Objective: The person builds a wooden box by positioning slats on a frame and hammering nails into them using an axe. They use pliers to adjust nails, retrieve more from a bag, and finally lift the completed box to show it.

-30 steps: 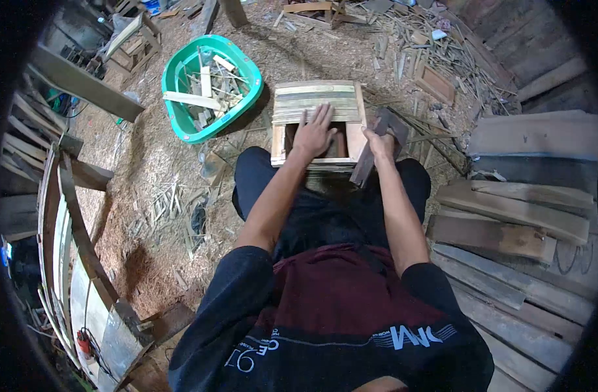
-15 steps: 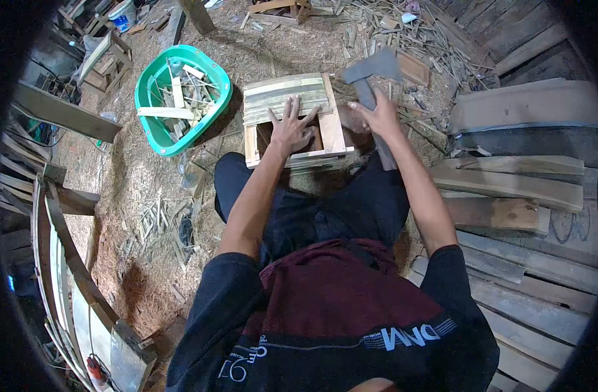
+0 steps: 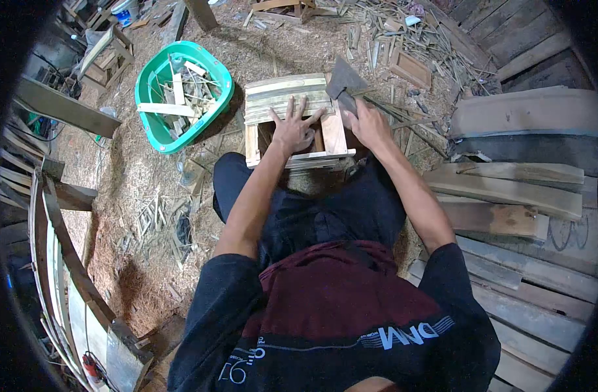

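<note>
A wooden box (image 3: 333, 134) with a slatted, slightly curved top stands between my knees, its near part uncovered. Fingers spread, my left hand (image 3: 292, 134) presses on the thin slats (image 3: 279, 91) at the edge of that opening. Near the box's right side, my right hand (image 3: 371, 124) is wrapped around the handle of a hatchet (image 3: 345, 81). Its broad dark head overlaps the box's far right corner in this view. The lower handle is hidden behind my hand and forearm.
A green plastic tub (image 3: 224, 98) of wood offcuts stands at the left. Planks (image 3: 508, 189) lie stacked on the right. A small wooden frame (image 3: 410, 68) and scattered strips lie beyond the box, on ground covered with shavings. A wooden beam (image 3: 64, 108) juts in from the left.
My right hand has swung the hatchet left and turned it, bringing its head to the box's right corner. My left hand stays on the slats.
</note>
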Motion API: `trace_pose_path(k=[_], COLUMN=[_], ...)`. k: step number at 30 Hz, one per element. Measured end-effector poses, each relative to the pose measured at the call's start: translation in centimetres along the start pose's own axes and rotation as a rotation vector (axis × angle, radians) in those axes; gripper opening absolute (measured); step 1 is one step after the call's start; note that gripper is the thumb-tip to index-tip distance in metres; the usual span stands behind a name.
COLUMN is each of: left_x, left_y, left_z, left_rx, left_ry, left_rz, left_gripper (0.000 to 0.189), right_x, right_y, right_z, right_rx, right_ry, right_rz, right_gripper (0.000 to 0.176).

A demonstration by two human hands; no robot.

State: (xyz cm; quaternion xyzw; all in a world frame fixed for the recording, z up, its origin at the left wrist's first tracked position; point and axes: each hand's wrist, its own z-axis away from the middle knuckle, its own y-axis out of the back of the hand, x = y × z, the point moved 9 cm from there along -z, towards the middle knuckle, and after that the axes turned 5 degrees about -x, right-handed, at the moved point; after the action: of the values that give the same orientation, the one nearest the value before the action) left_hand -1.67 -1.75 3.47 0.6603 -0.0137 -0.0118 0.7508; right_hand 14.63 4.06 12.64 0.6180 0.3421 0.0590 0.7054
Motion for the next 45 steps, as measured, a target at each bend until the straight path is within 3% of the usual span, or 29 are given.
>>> trace_pose_path(k=[3,6,7,16,20,22,25,28,32,38,45], left_x=[0.2,-0.1,-0.1,-0.2,-0.1,0.0,0.0,0.5,0.0,0.1,0.4], left_y=[0.1,-0.3,-0.4,0.2,0.7,0.8,1.2,1.1,-0.6,0.7,0.9], left_z=[0.3,-0.1,-0.1,-0.1,0.1,0.0,0.0,-1.7,-3.8,-2.6,-2.0], left_rx=[0.01,0.074,0.086,0.042,0.037,0.022,0.041,0.217,0.133,0.338,0.404], left_ry=[0.0,-0.002,-0.003,-0.019,-0.037,-0.042,-0.088,-0.326,-0.321,-0.325,-0.386], left_rz=[0.009,0.02,0.018,0.023,0.029,0.032,0.068,-0.046,0.122,0.158,0.159], left_gripper=[0.073,0.074,0.074,0.074,0.073,0.068,0.058,0.048,0.037,0.043,0.056], right_x=[-0.2,0.3,0.8,0.9,1.8,1.4,2.0,2.0,2.1,3.4,2.6], right_y=[-0.1,-2.4,-2.9,0.7,0.1,0.2,-0.2,-0.1,-1.1,-2.9,-2.0], right_z=[0.0,0.6,0.8,-0.5,-1.8,-2.1,-3.3,-4.2,-2.9,0.1,2.2], right_rx=[0.1,0.008,-0.108,0.219,0.061,-0.023,0.049,0.077,0.145,0.059,0.096], right_ry=[-0.002,0.051,-0.049,0.115,0.039,-0.001,0.062,0.046,0.049,-0.027,-0.024], right_rz=[-0.04,0.045,0.049,-0.047,-0.122,-0.188,-0.18,-0.167,-0.169,-0.177,-0.171], right_gripper=[0.038,0.038,0.037,0.036,0.04,0.043,0.046,0.047,0.046,0.045,0.041])
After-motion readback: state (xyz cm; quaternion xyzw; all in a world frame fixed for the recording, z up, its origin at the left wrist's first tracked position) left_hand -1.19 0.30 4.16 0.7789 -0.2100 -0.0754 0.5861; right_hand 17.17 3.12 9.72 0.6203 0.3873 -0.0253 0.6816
